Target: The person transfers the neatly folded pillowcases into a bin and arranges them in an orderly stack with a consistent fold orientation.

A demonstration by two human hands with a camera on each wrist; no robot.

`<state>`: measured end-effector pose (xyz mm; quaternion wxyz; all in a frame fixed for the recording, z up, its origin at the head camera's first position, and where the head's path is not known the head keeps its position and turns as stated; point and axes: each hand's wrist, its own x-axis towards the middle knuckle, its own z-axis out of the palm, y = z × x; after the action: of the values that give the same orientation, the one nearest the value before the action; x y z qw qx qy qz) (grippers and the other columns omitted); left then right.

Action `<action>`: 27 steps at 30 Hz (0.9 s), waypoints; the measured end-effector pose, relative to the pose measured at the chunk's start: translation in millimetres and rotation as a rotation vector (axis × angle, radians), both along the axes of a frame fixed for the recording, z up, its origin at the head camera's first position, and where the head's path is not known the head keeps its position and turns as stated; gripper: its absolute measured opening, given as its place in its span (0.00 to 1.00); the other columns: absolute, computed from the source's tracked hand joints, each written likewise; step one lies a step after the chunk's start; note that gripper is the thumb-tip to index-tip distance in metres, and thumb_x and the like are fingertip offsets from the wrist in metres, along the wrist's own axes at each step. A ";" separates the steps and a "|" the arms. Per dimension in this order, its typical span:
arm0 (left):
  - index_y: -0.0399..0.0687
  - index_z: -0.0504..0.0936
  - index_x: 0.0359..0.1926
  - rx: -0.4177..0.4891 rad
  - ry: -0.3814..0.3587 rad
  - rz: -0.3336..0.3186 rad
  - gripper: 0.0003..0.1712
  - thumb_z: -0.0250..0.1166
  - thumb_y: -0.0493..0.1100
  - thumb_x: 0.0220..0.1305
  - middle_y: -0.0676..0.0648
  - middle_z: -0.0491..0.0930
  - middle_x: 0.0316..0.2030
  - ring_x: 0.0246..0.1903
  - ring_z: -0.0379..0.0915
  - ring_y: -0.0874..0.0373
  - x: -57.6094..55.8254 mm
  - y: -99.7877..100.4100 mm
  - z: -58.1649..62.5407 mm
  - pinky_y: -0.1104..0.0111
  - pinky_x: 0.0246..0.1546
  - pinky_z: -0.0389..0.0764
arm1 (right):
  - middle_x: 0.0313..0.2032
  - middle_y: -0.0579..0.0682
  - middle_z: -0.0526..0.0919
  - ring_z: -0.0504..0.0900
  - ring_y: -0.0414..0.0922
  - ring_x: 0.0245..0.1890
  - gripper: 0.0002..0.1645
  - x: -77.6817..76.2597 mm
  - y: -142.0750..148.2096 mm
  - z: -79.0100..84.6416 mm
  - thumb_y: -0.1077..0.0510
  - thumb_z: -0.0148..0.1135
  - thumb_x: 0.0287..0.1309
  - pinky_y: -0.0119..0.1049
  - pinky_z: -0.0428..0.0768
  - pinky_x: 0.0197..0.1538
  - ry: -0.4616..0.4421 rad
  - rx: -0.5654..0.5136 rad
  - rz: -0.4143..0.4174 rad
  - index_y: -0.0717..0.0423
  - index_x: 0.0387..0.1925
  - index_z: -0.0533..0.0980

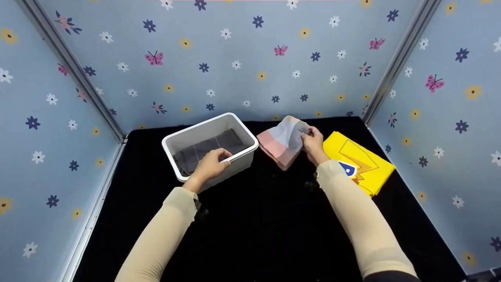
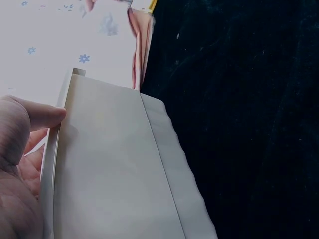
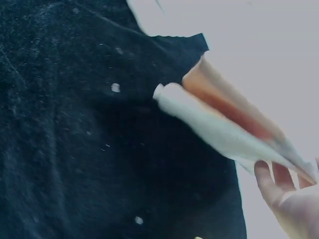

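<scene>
My left hand [image 1: 213, 162] grips the near rim of a white plastic bin [image 1: 235, 166]; in the left wrist view the thumb [image 2: 47, 115] lies on the rim's outer side with the fingers inside. Dark grey cloth with thin pale lines [image 1: 207, 147] lies folded in the bin. To the right of the bin, my right hand [image 1: 313, 143] pinches a folded cloth [image 1: 280, 139] in pink, pale blue and grey by its right edge. The right wrist view shows that folded cloth [image 3: 219, 124] from its edge, layers parted, above the black surface.
A folded bright yellow cloth [image 1: 362, 160] with a blue and white printed patch lies at the right, partly behind the right forearm. Black fabric [image 1: 258, 227] covers the table. Flower-patterned walls [image 1: 250, 58] stand at the back and both sides.
</scene>
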<state>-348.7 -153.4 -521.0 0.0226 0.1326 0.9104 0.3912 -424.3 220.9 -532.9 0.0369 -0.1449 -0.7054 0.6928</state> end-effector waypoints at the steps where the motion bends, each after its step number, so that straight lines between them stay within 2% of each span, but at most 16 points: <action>1: 0.43 0.87 0.57 -0.001 -0.002 0.004 0.17 0.67 0.41 0.70 0.41 0.90 0.53 0.54 0.85 0.44 0.1 0.2 -0.2 0.45 0.62 0.79 | 0.57 0.53 0.76 0.75 0.43 0.43 0.21 0.5 2.0 3.3 0.63 0.53 0.81 0.31 0.79 0.35 0.007 0.015 0.004 0.58 0.70 0.71; 8: 0.43 0.88 0.55 0.024 0.003 0.011 0.16 0.69 0.41 0.69 0.41 0.90 0.51 0.53 0.85 0.44 -0.7 0.8 1.0 0.45 0.61 0.79 | 0.40 0.50 0.69 0.66 0.40 0.29 0.07 4.7 18.3 26.3 0.65 0.50 0.81 0.30 0.69 0.34 0.071 0.075 0.061 0.57 0.55 0.70; 11: 0.42 0.88 0.54 0.056 0.001 0.009 0.16 0.71 0.40 0.68 0.40 0.91 0.51 0.52 0.86 0.44 -1.7 0.6 -0.4 0.47 0.60 0.80 | 0.43 0.51 0.70 0.69 0.42 0.35 0.06 7.9 26.2 36.0 0.64 0.49 0.82 0.33 0.71 0.41 0.063 0.114 0.107 0.56 0.54 0.70; 14: 0.38 0.88 0.52 0.117 0.021 0.003 0.14 0.71 0.36 0.67 0.38 0.91 0.50 0.50 0.87 0.43 -2.2 -0.7 -1.7 0.51 0.58 0.83 | 0.57 0.56 0.74 0.74 0.47 0.51 0.12 11.1 32.3 45.9 0.63 0.49 0.83 0.39 0.75 0.54 0.037 0.129 0.166 0.58 0.61 0.71; 17: 0.34 0.87 0.50 0.197 0.051 0.004 0.13 0.71 0.32 0.65 0.35 0.90 0.48 0.48 0.88 0.42 -1.6 -2.5 -2.2 0.58 0.54 0.85 | 0.71 0.61 0.71 0.72 0.53 0.66 0.20 14.1 37.0 54.9 0.64 0.48 0.83 0.47 0.75 0.67 0.026 0.130 0.216 0.60 0.70 0.70; 19: 0.31 0.87 0.50 0.248 0.067 0.008 0.14 0.71 0.29 0.64 0.33 0.89 0.48 0.48 0.88 0.42 -0.5 -2.9 -1.6 0.61 0.53 0.85 | 0.74 0.63 0.69 0.71 0.55 0.69 0.23 16.2 40.2 60.1 0.65 0.47 0.83 0.50 0.74 0.71 0.034 0.141 0.241 0.61 0.73 0.69; 22: 0.29 0.86 0.50 0.289 0.105 0.016 0.14 0.71 0.28 0.63 0.31 0.89 0.48 0.48 0.88 0.41 1.5 -2.6 0.0 0.61 0.54 0.85 | 0.71 0.63 0.71 0.74 0.54 0.65 0.23 20.7 45.5 66.4 0.66 0.48 0.82 0.49 0.76 0.67 0.061 0.160 0.272 0.62 0.73 0.70; 25: 0.29 0.86 0.50 0.312 0.141 0.020 0.13 0.70 0.28 0.64 0.31 0.89 0.47 0.48 0.87 0.40 3.1 -0.3 2.3 0.55 0.55 0.86 | 0.65 0.61 0.75 0.78 0.49 0.56 0.21 25.3 52.1 71.6 0.68 0.48 0.81 0.42 0.79 0.59 0.091 0.177 0.302 0.63 0.69 0.72; 27: 0.29 0.86 0.50 0.323 0.167 0.024 0.13 0.70 0.27 0.64 0.32 0.89 0.46 0.47 0.87 0.40 3.7 2.7 4.3 0.56 0.54 0.87 | 0.60 0.59 0.78 0.79 0.46 0.51 0.19 28.4 56.5 74.8 0.68 0.49 0.80 0.38 0.79 0.55 0.111 0.188 0.323 0.65 0.66 0.72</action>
<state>-345.0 -150.7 -516.7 -0.0793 0.1558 0.8360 0.5201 -395.9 277.4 -458.1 -0.0228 0.0127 -0.7781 0.6276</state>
